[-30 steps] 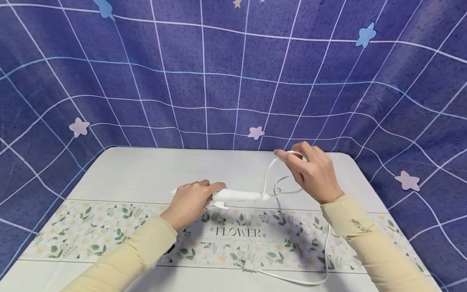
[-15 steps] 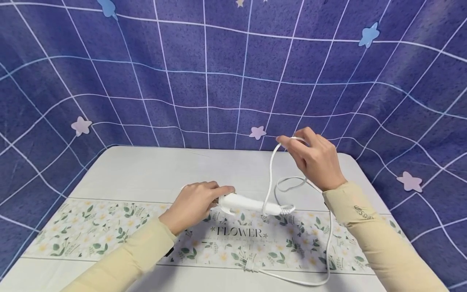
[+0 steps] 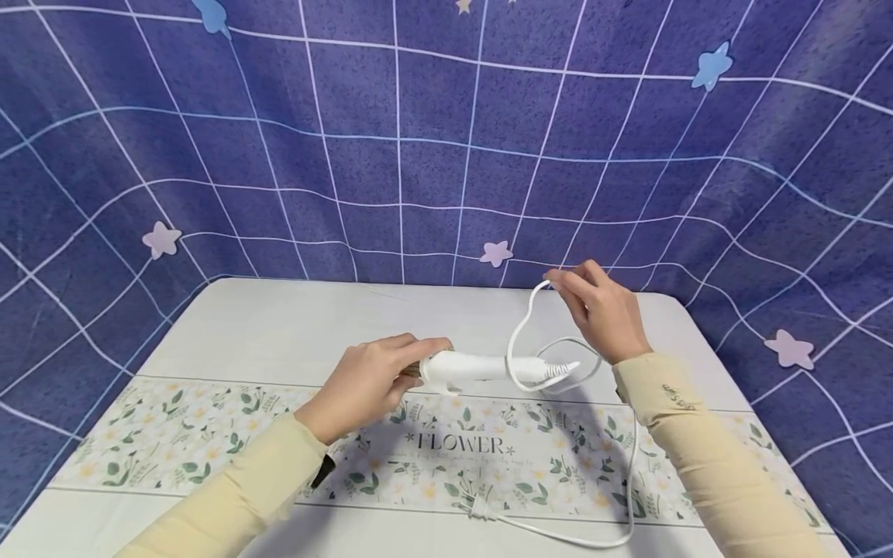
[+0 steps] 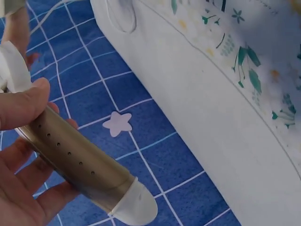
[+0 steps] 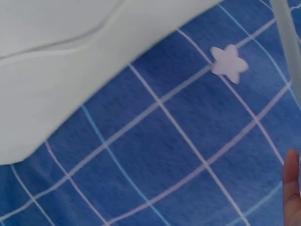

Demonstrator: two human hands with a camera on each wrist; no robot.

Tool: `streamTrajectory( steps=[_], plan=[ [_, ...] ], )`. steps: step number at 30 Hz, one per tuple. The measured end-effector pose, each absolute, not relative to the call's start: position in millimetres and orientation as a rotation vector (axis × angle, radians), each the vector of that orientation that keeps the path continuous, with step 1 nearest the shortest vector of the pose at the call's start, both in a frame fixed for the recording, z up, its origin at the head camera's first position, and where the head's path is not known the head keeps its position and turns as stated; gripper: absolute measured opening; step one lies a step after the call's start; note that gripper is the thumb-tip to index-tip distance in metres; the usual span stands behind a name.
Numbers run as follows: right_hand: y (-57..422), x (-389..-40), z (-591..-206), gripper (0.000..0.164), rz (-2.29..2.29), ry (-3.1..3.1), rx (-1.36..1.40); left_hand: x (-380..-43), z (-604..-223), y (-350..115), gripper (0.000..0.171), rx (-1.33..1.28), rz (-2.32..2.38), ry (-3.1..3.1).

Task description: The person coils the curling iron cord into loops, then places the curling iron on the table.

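A curling iron [image 3: 474, 366] with a white handle is held level above the table, its cord end to the right. My left hand [image 3: 373, 380] grips its brown-gold barrel [image 4: 80, 150], thumb on one side and fingers on the other. The barrel has a row of small holes and a white tip [image 4: 136, 205]. With thumb and fingertips, my right hand [image 3: 603, 310] pinches the white cord [image 3: 516, 337] above and right of the handle. The cord loops round the handle near its ribbed end. In the right wrist view only a fingertip [image 5: 291, 174] shows at the right edge.
The cord's plug [image 3: 479, 508] lies on the table's near side, with the cord curving right from it. A white cover with a floral band [image 3: 209, 434] lies on the table. A blue-purple gridded curtain [image 3: 432, 155] with stars stands behind and at both sides.
The curling iron has come up off the table and shifted right in my left hand. My right hand rose with the cord, then lowered, and the cord now loops round the handle.
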State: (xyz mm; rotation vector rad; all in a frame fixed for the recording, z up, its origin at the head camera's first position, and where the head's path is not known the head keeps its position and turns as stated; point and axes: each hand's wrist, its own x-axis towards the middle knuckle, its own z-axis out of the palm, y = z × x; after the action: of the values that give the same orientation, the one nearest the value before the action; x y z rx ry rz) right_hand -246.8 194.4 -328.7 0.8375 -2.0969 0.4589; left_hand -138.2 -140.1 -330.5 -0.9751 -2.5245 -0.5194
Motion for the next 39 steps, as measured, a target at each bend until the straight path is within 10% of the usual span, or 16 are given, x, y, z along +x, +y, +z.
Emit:
streamTrajectory(
  steps=[39],
  plan=[
    [174.7, -219.2, -393.7, 0.023, 0.152, -2.240, 1.116, -189.4, -335.4, -138.4, 0.055, -0.473, -0.475, -2.702]
  ],
)
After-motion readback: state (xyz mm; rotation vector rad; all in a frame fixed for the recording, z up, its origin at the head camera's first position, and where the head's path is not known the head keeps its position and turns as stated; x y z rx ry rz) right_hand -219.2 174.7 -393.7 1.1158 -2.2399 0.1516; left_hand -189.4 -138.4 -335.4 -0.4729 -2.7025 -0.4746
